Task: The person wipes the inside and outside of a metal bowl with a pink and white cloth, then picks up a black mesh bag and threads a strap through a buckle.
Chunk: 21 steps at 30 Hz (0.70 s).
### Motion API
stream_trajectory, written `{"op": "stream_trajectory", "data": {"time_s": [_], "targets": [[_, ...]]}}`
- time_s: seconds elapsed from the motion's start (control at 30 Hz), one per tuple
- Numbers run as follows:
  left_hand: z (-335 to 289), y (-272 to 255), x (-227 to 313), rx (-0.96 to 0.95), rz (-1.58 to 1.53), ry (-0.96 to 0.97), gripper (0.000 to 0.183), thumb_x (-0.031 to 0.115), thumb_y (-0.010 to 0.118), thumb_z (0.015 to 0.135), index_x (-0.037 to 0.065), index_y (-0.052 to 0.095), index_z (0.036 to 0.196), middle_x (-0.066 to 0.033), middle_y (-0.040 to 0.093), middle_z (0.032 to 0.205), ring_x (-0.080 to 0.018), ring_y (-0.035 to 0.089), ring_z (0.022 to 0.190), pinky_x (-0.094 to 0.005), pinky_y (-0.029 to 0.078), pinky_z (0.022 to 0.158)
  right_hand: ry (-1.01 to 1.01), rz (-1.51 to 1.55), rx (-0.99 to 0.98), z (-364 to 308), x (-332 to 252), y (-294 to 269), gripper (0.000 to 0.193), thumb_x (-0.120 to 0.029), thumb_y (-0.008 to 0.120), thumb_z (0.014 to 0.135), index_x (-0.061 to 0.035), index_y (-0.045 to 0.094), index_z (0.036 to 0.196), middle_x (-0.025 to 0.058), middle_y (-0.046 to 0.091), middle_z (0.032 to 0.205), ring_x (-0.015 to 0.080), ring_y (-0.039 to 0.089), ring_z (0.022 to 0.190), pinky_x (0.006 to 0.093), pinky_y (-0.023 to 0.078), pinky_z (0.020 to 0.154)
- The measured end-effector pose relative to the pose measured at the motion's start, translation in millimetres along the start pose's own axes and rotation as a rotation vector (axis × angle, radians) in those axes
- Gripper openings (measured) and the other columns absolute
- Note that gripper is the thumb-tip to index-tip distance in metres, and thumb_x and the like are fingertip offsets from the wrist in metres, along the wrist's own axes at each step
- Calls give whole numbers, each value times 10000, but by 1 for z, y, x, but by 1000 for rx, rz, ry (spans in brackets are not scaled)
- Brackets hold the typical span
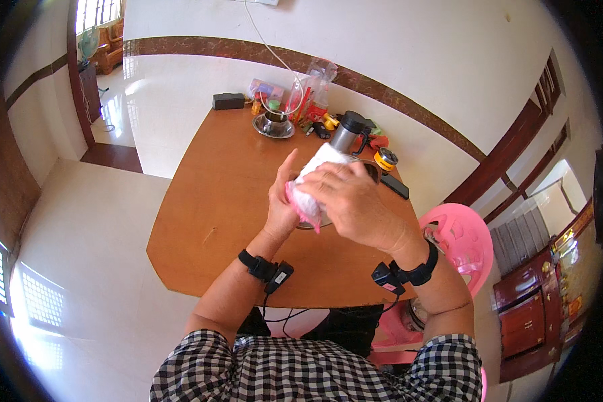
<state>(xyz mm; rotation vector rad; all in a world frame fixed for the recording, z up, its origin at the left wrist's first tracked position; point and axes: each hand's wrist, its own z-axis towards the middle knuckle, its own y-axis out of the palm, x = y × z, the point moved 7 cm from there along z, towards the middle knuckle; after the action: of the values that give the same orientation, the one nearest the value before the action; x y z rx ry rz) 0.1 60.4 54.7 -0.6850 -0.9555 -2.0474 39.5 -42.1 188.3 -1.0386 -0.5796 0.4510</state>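
Your right hand [355,204] has its fingers clamped over the bag [323,159], at mid-frame; your left hand [281,206] supports it, closure of its partly hidden fingers indeterminate. Judged here, pickup is complete; the bag is not yet set down. The bowl [304,227] below is mostly obscured, contents unverifiable. Upper centre, the tabletop [201,201] carries a dish [257,128] holding a cup [275,126].

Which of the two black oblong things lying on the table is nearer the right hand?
The slim black slab, right of the right hand; the bulkier black box sits far back left.
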Motion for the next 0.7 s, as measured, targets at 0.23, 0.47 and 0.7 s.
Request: {"op": "stream_trajectory", "data": {"time_s": [0.23,0.47,0.7], "targets": [[2,-3,-4,29,-28,-50,802,-108,611,750,82,326,1475,-60,625,1011,-129,582,933,-270,474,856,38,-161,43,-1,20,3,301,-100,580,814,-87,644,1108,46,633,1105,240,563,1073,386,352,894],[2,5,-3,-28,-16,-60,733,-4,655,810,37,327,1464,-100,526,1355,-165,489,1246,-325,377,1054,-24,32,65,5,18,9,184,-136,598,786,-121,669,954,51,593,921,236,567,954,389,392,817],[-4,15,1,-81,24,-90,747,-52,625,765,41,353,1454,-93,572,1279,-160,528,1185,-304,403,1015,-234,-274,180,-2,17,26,61,-179,588,762,-120,576,762,30,501,765,200,539,742,344,390,640]]}}
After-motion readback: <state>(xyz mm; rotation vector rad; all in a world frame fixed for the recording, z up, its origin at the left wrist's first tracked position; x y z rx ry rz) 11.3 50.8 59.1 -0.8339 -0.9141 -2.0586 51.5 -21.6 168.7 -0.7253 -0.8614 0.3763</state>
